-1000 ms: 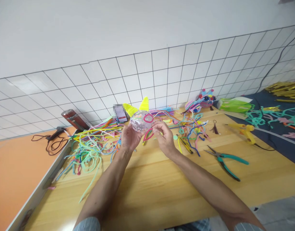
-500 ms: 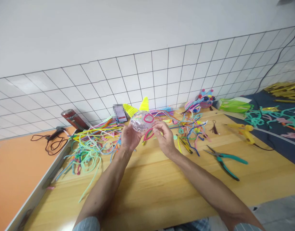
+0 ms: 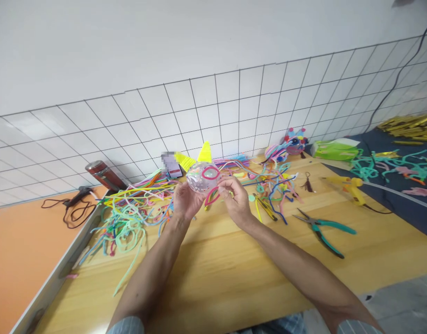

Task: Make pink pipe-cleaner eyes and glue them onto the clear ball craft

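Note:
My left hand [image 3: 186,200] is wrapped around the lower left side of a clear ball [image 3: 198,178] with glittery specks inside. Two bright yellow ear-like points [image 3: 204,153] stand up from its top, and a pink pipe-cleaner loop [image 3: 211,172] lies on its right side. Between the closed fingertips of my right hand [image 3: 234,197] is a second pink pipe-cleaner loop [image 3: 212,196], held by its right end just below the ball. Whether this loop touches the ball I cannot tell.
Tangled pipe cleaners [image 3: 128,234] cover the table's left and back. Teal-handled pliers [image 3: 321,229] lie open at the right, near a yellow glue gun [image 3: 352,188]. A phone [image 3: 173,167], a red-brown flask [image 3: 105,175] and a decorated ball [image 3: 296,143] stand along the wall.
The view has shifted slightly. Both hands keep their grip on the ball and the pink loop, with the ball turned only a little, if at all.

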A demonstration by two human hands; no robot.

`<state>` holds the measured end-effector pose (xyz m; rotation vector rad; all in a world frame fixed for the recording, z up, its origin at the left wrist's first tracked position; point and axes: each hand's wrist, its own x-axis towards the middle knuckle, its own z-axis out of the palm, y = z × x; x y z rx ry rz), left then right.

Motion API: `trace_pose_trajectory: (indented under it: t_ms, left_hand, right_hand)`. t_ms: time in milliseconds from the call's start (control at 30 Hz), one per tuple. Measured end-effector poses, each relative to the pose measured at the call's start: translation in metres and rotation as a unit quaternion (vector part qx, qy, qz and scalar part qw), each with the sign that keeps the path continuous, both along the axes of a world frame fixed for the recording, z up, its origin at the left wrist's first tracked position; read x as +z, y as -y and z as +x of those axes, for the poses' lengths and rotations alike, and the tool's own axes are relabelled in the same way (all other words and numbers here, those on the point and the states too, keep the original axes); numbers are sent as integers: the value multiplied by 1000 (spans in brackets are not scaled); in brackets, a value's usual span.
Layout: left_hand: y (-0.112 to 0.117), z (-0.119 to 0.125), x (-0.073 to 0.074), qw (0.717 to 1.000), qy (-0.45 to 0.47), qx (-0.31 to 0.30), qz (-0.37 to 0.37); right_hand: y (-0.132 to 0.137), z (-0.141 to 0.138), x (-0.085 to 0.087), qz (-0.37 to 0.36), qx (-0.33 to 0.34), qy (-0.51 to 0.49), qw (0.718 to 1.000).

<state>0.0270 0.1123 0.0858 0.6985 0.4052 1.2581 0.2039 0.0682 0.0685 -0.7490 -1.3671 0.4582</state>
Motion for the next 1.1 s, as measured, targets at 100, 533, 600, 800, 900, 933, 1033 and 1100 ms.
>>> trace_pose_trajectory:
  t_ms: [100, 533, 600, 800, 900, 933, 1033, 1100]
  left_hand:
    - [2, 1, 2, 1000, 13, -11, -15]
    - [5, 4, 6, 1000, 18, -8, -23]
    - [5, 4, 5, 1000, 7, -7, -8]
    - [8, 10, 5, 999, -18, 12, 34]
    - [12, 14, 4, 998, -30, 37, 42]
    - [14, 16, 4, 997, -31, 48, 43]
    - [20, 24, 2, 996, -22, 74, 46]
    - [24, 31, 1, 995, -18, 86, 46]
  right_hand:
    - [4, -1, 3, 13, 1, 10, 1000]
    - [5, -1, 6, 13, 4, 11, 1000]
    - [5, 0, 8, 12, 1, 8, 1000]
    - [11, 10, 20, -25, -16, 2, 1000]
    - [14, 16, 27, -20, -52, 11, 998]
    - [15, 17, 30, -15, -66, 14, 998]
    - [19, 19, 36, 2, -104, 28, 994]
    - [21, 19, 40, 9, -126, 47, 991]
